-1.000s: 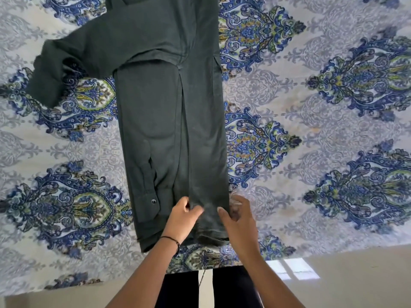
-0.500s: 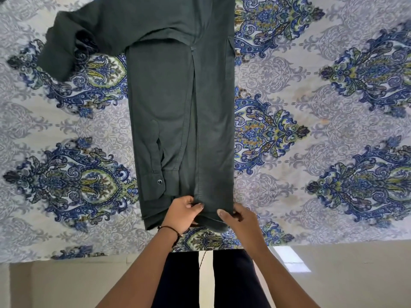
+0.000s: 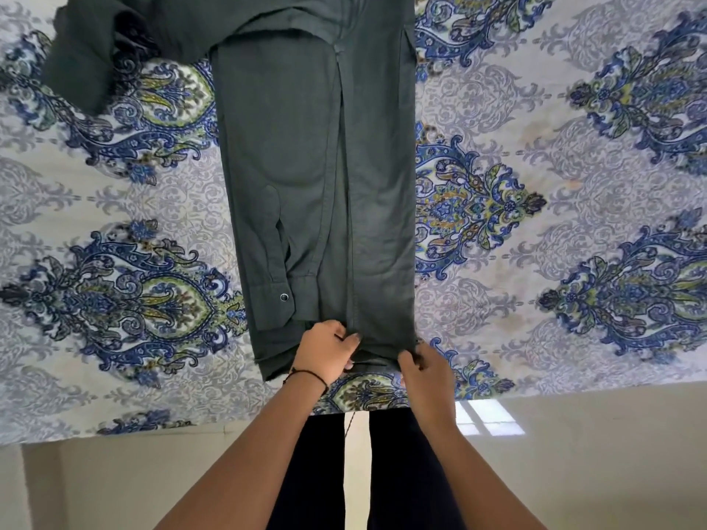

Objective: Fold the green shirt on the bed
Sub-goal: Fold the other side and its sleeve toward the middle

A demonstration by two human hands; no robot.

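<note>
While the wide bed under its white sheet of blue and green paisley medallions [image 3: 574, 262] spreads out beneath and to both sides of it, the dark green cotton shirt [image 3: 375, 185] lies flat as a long narrow strip, running from the bed's near edge to the far side. Below the shirt's hem, cream floor tiles [image 3: 593, 453] show. One loose green sleeve [image 3: 88, 59] trails off the shirt's upper left; the other lies folded along its left half, its cuff [image 3: 267, 300] just above the hem. The left hand [image 3: 325, 351] sits at the hem's middle, fingers [image 3: 346, 340] curled and pinching the cloth. The right hand [image 3: 424, 371] grips the hem's right corner, fingers [image 3: 407, 359] bent around it. A thin black cord bracelet [image 3: 310, 374] circles the left wrist just below the hem, and a small dark round button [image 3: 284, 297] sits on the cuff.
</note>
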